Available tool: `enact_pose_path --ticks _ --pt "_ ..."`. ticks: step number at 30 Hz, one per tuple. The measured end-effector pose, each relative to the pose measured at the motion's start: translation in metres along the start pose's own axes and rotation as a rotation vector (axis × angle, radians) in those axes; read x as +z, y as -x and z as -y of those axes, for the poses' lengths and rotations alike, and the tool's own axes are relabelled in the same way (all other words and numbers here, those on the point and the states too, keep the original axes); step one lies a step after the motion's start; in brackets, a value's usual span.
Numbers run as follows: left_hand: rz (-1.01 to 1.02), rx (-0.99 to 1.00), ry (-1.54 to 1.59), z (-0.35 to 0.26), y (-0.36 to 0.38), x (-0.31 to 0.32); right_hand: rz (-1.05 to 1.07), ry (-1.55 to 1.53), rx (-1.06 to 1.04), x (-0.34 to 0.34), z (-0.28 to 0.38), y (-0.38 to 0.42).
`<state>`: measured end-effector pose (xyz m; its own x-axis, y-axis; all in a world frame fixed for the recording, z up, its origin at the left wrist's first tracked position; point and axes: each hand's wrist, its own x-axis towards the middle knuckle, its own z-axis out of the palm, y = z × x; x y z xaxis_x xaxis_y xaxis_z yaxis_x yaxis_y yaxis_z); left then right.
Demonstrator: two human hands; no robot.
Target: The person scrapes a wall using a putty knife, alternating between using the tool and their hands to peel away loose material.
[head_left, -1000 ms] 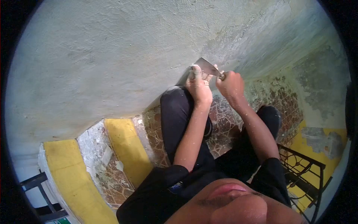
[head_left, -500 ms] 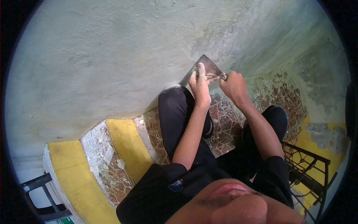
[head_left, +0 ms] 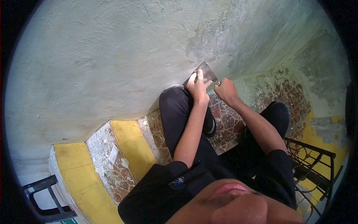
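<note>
By rough wall [head_left: 112, 56], metal scraper [head_left: 209, 72]

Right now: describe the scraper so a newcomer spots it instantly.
Start at the large pale wall, then drop to the left hand and right hand in front of it. The scraper spans them, handle in the right fist. It's the only flat grey metal blade there, widening away from its handle.

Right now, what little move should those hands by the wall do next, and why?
I'd probably slide the left hand back a little, off the scraper. Its thumb seems to lie on the metal near the wide edge, and the right hand has a grip on the other end.
</note>
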<state>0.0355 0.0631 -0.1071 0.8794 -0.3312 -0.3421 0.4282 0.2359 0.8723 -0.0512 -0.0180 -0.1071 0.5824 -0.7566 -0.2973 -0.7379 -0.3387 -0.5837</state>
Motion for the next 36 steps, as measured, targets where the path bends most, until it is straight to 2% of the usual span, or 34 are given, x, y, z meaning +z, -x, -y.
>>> enact_pose_path --ticks 6,9,13,15,16,18,21,25,29,32,33,35,36 --pt "-0.077 0.104 -0.026 0.001 -0.002 0.001 0.013 -0.130 0.037 0.017 0.003 0.003" --pt "-0.105 0.119 -0.087 0.000 -0.002 0.000 0.042 -0.230 -0.010 0.028 -0.002 0.001" --pt "-0.117 0.183 -0.151 -0.008 0.002 0.000 -0.034 -0.310 -0.028 0.041 0.005 0.000" --pt "-0.183 0.424 -0.110 -0.021 0.006 0.008 -0.062 -0.308 -0.053 0.028 0.026 -0.004" --pt "-0.114 0.487 -0.090 -0.042 0.011 0.007 0.003 -0.349 -0.089 0.008 0.048 -0.007" --pt "-0.126 0.495 -0.147 -0.062 0.011 0.002 0.066 -0.420 -0.128 -0.004 0.072 -0.002" --pt "-0.142 0.515 -0.203 -0.068 0.013 -0.004 0.145 -0.433 -0.132 0.010 0.074 0.001" --pt "-0.140 0.559 -0.207 -0.064 0.013 -0.001 0.138 -0.480 -0.151 0.006 0.075 0.002" --pt "-0.094 0.555 -0.130 -0.056 0.018 0.011 0.064 -0.350 -0.182 -0.013 0.053 0.000" --pt "0.143 0.389 -0.119 -0.040 0.008 0.008 0.000 -0.232 -0.145 -0.027 0.028 -0.002" --pt "0.153 0.389 -0.119 -0.033 0.005 0.008 -0.029 -0.193 -0.112 -0.031 0.020 -0.002" --pt "0.360 0.194 -0.118 -0.019 -0.001 0.008 -0.058 -0.173 -0.086 -0.025 -0.002 -0.008" --pt "0.363 0.168 -0.163 -0.011 -0.002 0.009 -0.020 -0.212 -0.048 -0.016 -0.015 -0.011"
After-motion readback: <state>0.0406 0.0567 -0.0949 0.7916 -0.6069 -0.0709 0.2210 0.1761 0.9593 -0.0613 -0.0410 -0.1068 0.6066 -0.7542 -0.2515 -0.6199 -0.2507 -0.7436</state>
